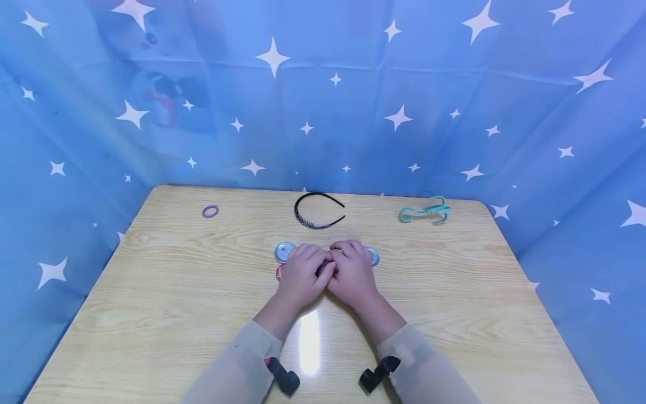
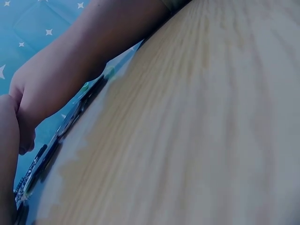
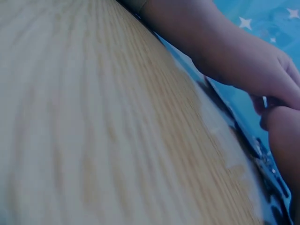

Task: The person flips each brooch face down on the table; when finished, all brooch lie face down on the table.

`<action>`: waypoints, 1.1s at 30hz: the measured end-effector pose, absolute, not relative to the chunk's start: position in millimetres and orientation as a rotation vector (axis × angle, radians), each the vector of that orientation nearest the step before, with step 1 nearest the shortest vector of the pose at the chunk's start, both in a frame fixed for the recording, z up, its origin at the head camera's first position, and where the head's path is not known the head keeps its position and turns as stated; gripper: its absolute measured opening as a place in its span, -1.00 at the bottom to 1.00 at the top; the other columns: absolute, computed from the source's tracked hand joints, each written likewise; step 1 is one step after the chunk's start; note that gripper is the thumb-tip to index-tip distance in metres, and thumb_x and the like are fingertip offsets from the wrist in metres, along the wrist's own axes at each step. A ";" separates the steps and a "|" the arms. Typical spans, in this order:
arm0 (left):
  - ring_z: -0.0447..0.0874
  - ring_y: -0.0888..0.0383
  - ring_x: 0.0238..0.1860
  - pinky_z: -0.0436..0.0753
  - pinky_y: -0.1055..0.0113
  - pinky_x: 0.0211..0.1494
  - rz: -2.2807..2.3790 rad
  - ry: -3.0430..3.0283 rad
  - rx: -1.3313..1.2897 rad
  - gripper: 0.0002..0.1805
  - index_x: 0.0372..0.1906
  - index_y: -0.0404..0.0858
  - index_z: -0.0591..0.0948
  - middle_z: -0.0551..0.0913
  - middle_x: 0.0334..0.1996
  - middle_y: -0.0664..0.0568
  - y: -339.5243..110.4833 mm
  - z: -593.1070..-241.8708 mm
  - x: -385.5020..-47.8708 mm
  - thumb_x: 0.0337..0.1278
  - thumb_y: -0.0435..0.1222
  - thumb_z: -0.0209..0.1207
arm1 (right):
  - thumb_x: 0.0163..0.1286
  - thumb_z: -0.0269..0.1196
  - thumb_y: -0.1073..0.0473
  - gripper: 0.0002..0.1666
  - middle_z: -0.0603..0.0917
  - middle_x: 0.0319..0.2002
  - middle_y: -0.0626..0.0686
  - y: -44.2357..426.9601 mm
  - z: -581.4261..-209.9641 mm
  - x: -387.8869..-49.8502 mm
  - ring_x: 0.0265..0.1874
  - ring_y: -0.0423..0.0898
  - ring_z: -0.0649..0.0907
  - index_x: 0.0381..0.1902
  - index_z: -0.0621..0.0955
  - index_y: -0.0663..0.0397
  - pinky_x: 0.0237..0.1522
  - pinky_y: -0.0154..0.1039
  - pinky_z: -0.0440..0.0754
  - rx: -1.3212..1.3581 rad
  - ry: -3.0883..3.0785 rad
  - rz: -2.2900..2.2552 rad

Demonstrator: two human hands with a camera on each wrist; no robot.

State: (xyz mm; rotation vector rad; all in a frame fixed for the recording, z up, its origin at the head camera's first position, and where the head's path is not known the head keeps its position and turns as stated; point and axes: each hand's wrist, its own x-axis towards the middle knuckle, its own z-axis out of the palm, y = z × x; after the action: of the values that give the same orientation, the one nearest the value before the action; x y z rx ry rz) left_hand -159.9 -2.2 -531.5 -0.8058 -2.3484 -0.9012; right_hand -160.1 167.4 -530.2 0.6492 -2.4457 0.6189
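Observation:
My left hand (image 1: 304,273) and right hand (image 1: 351,273) meet over the middle of the table, their bent fingers touching. Whatever lies between or beneath the fingers is hidden. A grey-blue round disc (image 1: 284,252) shows beside the left hand's fingers. Just below it, a red round piece (image 1: 280,272) is partly covered by the same hand. Past the right hand's far side, another grey-blue disc (image 1: 373,256) peeks out, also partly covered. In the left wrist view the right hand (image 2: 40,91) is bent downward; the right wrist view shows the left hand (image 3: 274,77) in a similar pose.
Behind the hands lies a black toothed headband (image 1: 316,227). A purple ring (image 1: 210,211) is at the back left of the wooden table (image 1: 166,314), and a teal hooked piece (image 1: 426,211) at the back right. A blue starred curtain (image 1: 323,101) hangs behind.

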 end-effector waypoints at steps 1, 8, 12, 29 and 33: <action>0.66 0.02 -0.06 0.57 0.07 0.08 -0.899 -2.338 -0.807 -0.77 -0.14 -0.15 0.75 0.75 -0.15 0.07 -4.7 -532.0 -159.3 0.45 -0.09 0.22 | 0.33 0.33 -0.08 -0.67 0.75 -0.08 0.06 165.3 -530.0 -159.7 -0.01 0.15 0.64 -0.30 0.77 0.08 0.05 0.19 0.56 0.658 -2.436 0.621; 0.68 -0.01 -0.14 0.60 0.02 0.07 -0.928 -2.251 -0.805 -0.81 -0.20 -0.18 0.76 0.74 -0.25 0.05 -23.6 -535.6 -158.9 0.39 -0.14 0.27 | 0.29 0.35 -0.05 -0.69 0.75 -0.07 0.09 153.8 -529.4 -156.1 -0.01 0.15 0.63 -0.28 0.79 0.08 0.08 0.21 0.52 0.711 -2.417 0.648; 0.67 0.01 -0.15 0.60 0.02 -0.03 -0.960 -2.240 -0.738 -0.83 -0.23 -0.17 0.75 0.75 -0.25 0.07 -38.9 -535.9 -160.2 0.32 -0.15 0.33 | 0.28 0.39 -0.06 -0.70 0.75 -0.04 0.08 148.5 -528.2 -152.6 0.01 0.13 0.62 -0.27 0.81 0.04 0.08 0.20 0.51 0.720 -2.421 0.643; 0.63 0.03 -0.13 0.60 0.05 0.06 -1.007 -2.532 -0.518 -0.83 -0.25 -0.16 0.76 0.76 -0.21 0.08 -114.1 -539.2 -150.4 -0.03 -0.32 0.40 | 0.36 0.38 -0.27 -0.61 0.66 0.12 0.04 118.2 -526.4 -141.6 0.20 0.10 0.51 -0.11 0.81 -0.15 0.29 0.19 0.37 0.707 -2.625 0.580; 0.65 0.00 -0.12 0.59 0.01 0.09 -0.959 -2.554 -0.560 -0.81 -0.24 -0.16 0.78 0.76 -0.20 0.07 -116.5 -539.8 -148.5 0.03 -0.20 0.47 | 0.40 0.35 -0.33 -0.55 0.65 0.14 0.03 114.4 -527.7 -140.6 0.23 0.10 0.49 -0.08 0.80 -0.15 0.30 0.19 0.35 0.681 -2.672 0.545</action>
State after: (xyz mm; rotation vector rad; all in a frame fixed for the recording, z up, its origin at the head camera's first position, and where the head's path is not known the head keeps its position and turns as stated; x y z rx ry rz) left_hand -148.5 -116.5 -539.8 -0.5599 -2.5540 -0.9590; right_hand -140.6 114.4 -527.7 0.6814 -2.6717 0.5454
